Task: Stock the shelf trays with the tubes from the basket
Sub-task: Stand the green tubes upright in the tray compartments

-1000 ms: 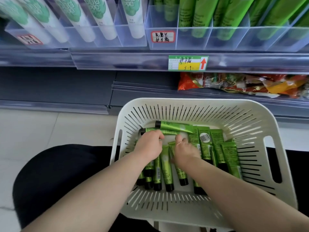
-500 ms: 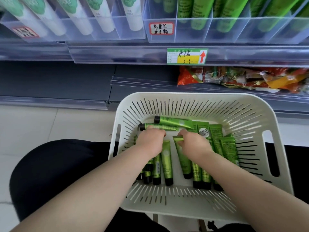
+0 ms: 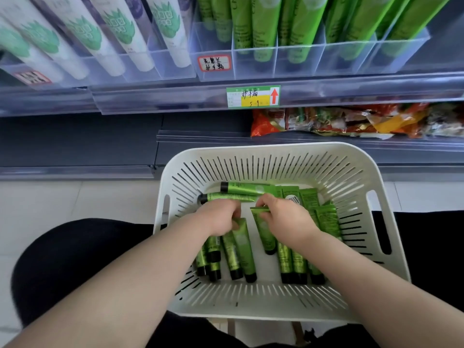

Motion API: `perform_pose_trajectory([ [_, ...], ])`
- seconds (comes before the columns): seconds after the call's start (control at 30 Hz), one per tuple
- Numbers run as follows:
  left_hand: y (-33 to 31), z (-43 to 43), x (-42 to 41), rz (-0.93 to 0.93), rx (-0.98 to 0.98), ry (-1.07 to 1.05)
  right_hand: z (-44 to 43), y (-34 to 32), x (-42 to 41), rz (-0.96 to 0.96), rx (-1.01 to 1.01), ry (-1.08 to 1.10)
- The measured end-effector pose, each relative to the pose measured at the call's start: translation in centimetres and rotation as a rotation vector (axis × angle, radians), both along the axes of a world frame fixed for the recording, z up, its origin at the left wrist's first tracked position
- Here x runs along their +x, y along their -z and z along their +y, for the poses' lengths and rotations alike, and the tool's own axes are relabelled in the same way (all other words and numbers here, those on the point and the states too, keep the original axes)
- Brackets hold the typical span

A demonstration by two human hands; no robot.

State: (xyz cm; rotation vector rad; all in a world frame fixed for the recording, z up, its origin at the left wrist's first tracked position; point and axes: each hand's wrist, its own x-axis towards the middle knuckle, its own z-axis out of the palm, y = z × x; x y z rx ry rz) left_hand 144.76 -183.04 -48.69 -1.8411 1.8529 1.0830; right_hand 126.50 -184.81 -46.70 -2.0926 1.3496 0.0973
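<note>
A white slotted basket [image 3: 276,156] rests on my lap and holds several small green tubes with black caps. My left hand [image 3: 221,217] is curled over the flat ends of a bunch of tubes [image 3: 241,247] on the left side. My right hand [image 3: 283,217] pinches the flat end of one green tube [image 3: 263,232], which hangs cap-down. Two more tubes [image 3: 246,189] lie crosswise at the back of the basket. Above, a clear shelf tray [image 3: 301,64] holds tall green tubes [image 3: 261,26] in narrow compartments.
A second clear tray [image 3: 140,69] to the left holds white tubes with green leaf prints. A green and yellow price tag [image 3: 253,96] sits on the shelf rail. Snack packets [image 3: 351,120] lie on the lower shelf behind the basket. Pale floor tiles lie at left.
Both hands stayed in the basket. My right hand has closed on one tube's flat end and lifted it slightly apart from the rest. The camera has tilted up toward the shelf.
</note>
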Motion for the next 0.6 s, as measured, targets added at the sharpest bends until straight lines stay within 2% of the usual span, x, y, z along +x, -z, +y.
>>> perform_pose_trajectory([
  [0.07,-0.7,0.2,0.1,0.166,0.123,-0.173,0.1,-0.6,0.1,-0.02,-0.022,0.002],
  [0.17,-1.7,0.7,-0.4,0.176,0.06,-0.194,0.4,-1.9,-0.2,-0.053,-0.087,0.028],
  [0.37,-6.1,0.8,-1.3,0.075,-0.364,-0.078,0.0,-6.3,-1.3,-0.135,-0.261,0.072],
  [0.43,-8.6,0.3,-1.3,0.12,-0.478,-0.071,-0.7,-8.5,-1.7,-0.187,-0.336,0.113],
  [0.6,-15.7,-1.5,-0.4,0.296,-0.785,-0.213,-3.0,-14.7,-2.4,-0.234,-0.54,0.17],
])
